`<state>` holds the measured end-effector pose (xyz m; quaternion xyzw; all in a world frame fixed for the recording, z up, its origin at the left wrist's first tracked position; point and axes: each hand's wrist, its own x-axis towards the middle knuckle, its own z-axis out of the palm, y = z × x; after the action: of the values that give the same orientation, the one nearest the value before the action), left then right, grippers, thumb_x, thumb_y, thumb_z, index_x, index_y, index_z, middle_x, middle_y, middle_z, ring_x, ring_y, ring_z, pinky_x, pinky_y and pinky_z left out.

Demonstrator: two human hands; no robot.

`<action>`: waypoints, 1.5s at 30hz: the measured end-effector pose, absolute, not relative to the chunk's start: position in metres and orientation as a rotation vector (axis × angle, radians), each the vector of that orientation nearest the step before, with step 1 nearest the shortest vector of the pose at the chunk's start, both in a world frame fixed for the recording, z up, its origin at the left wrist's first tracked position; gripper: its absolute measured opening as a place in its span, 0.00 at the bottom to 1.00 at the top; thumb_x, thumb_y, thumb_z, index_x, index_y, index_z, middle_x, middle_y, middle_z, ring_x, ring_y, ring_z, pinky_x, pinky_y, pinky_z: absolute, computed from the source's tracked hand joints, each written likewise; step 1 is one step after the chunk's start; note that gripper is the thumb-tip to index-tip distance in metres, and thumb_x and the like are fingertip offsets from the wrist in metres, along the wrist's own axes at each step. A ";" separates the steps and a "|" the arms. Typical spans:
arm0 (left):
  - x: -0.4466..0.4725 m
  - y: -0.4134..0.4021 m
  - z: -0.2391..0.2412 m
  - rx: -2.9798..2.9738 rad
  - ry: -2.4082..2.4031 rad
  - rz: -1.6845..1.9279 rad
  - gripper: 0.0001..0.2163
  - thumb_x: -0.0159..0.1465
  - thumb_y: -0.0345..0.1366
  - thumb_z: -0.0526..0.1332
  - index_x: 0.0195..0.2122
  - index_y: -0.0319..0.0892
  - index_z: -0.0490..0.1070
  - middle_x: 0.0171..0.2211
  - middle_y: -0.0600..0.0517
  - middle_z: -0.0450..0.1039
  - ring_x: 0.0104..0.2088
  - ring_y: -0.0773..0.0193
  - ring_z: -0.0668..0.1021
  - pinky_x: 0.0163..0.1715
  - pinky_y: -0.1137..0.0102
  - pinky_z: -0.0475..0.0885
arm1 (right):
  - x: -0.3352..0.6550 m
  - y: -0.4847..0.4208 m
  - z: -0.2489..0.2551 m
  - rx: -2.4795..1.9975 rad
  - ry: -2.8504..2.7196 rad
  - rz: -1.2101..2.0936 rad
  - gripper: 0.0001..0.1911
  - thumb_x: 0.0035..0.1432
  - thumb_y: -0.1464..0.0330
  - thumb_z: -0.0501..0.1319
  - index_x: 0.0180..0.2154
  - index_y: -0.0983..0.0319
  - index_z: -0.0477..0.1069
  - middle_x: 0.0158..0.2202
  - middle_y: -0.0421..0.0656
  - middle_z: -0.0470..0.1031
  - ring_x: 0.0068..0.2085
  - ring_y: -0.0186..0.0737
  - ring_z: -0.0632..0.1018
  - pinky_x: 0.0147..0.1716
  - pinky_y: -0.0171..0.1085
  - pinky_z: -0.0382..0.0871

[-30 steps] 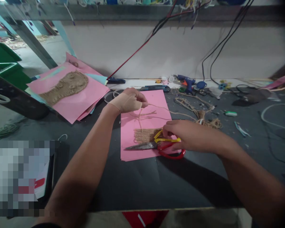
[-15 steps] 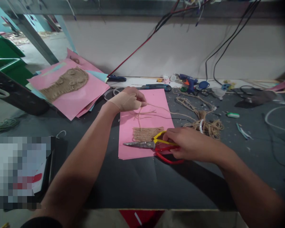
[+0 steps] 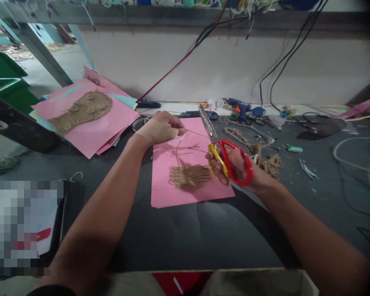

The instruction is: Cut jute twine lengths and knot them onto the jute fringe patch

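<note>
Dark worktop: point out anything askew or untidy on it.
The paper stack at the left lies askew, its edges fanned rather than squared. To the right of the front pink sheet, the twine bundle trails loose, tangled loops.

The scissors (image 3: 223, 148) pair mottled, dull metal blades with smooth, glossy, plastic-looking handles. The row of cords (image 3: 189, 177) is rough, fibrous twine, as is the loose bundle (image 3: 269, 164); the pink paper (image 3: 172, 197) is smooth and matt. The counter (image 3: 172, 238) looks dark and matt, the shelf rail (image 3: 142, 18) dull grey metal, the bins (image 3: 17, 96) smooth green plastic
</note>
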<state>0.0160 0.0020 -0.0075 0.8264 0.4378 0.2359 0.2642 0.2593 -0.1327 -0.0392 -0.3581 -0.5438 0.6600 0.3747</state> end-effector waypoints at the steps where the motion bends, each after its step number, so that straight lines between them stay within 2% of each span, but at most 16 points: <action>1: 0.016 0.002 -0.007 2.222 1.199 0.657 0.10 0.55 0.39 0.65 0.34 0.44 0.84 0.28 0.49 0.80 0.31 0.60 0.76 0.34 0.66 0.68 | 0.257 -0.134 -0.040 -0.918 -1.352 1.742 0.34 0.55 0.36 0.57 0.44 0.58 0.67 0.31 0.39 0.65 0.23 0.34 0.66 0.22 0.38 0.63; 3: 0.017 0.002 -0.008 2.208 1.229 0.703 0.09 0.55 0.39 0.65 0.33 0.43 0.84 0.26 0.49 0.78 0.30 0.61 0.75 0.33 0.66 0.67 | 0.254 -0.136 -0.040 -0.916 -1.304 1.823 0.34 0.57 0.35 0.55 0.44 0.58 0.67 0.30 0.39 0.65 0.24 0.35 0.67 0.24 0.39 0.66; 7: 0.019 0.002 -0.009 2.243 1.301 0.843 0.09 0.56 0.41 0.65 0.31 0.44 0.83 0.26 0.49 0.78 0.31 0.60 0.74 0.34 0.65 0.68 | 0.253 -0.141 -0.041 -0.897 -1.308 1.929 0.32 0.58 0.37 0.56 0.45 0.58 0.67 0.31 0.39 0.66 0.23 0.35 0.69 0.23 0.37 0.66; 12: 0.020 0.000 -0.006 2.261 1.339 0.980 0.10 0.57 0.40 0.65 0.32 0.42 0.83 0.27 0.49 0.78 0.31 0.61 0.74 0.36 0.65 0.69 | 0.252 -0.142 -0.049 -0.897 -1.283 1.907 0.29 0.64 0.40 0.52 0.45 0.59 0.67 0.32 0.38 0.65 0.23 0.33 0.69 0.23 0.35 0.66; 21: 0.024 -0.009 0.003 2.287 1.178 0.719 0.10 0.57 0.42 0.66 0.34 0.43 0.84 0.27 0.49 0.80 0.30 0.63 0.74 0.31 0.67 0.67 | 0.243 -0.143 -0.053 -0.951 -1.313 1.767 0.29 0.63 0.39 0.52 0.41 0.59 0.67 0.29 0.36 0.63 0.21 0.30 0.67 0.19 0.33 0.64; 32: 0.023 -0.004 -0.005 2.338 1.091 0.694 0.09 0.56 0.39 0.66 0.32 0.41 0.84 0.29 0.50 0.81 0.29 0.65 0.74 0.31 0.69 0.67 | 0.241 -0.140 -0.062 -0.967 -1.423 1.707 0.28 0.65 0.41 0.52 0.35 0.61 0.66 0.28 0.36 0.61 0.21 0.29 0.68 0.19 0.32 0.67; 38: 0.024 -0.007 -0.002 2.302 1.062 0.710 0.09 0.55 0.37 0.63 0.31 0.40 0.83 0.27 0.49 0.79 0.29 0.65 0.74 0.31 0.69 0.67 | 0.241 -0.139 -0.062 -0.998 -1.412 1.703 0.27 0.65 0.44 0.54 0.32 0.61 0.65 0.28 0.37 0.63 0.20 0.28 0.69 0.19 0.31 0.66; 45: 0.026 -0.007 -0.005 2.232 1.103 0.710 0.10 0.55 0.39 0.63 0.30 0.39 0.82 0.24 0.50 0.76 0.24 0.67 0.69 0.26 0.68 0.63 | 0.237 -0.142 -0.050 -1.127 -1.415 1.638 0.27 0.63 0.43 0.57 0.34 0.61 0.67 0.25 0.38 0.69 0.19 0.30 0.69 0.18 0.31 0.65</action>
<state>0.0260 -0.0073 -0.0054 0.8295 0.4098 0.2637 0.2730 0.2367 -0.1417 -0.0497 -0.4337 -0.5445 0.6303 0.3438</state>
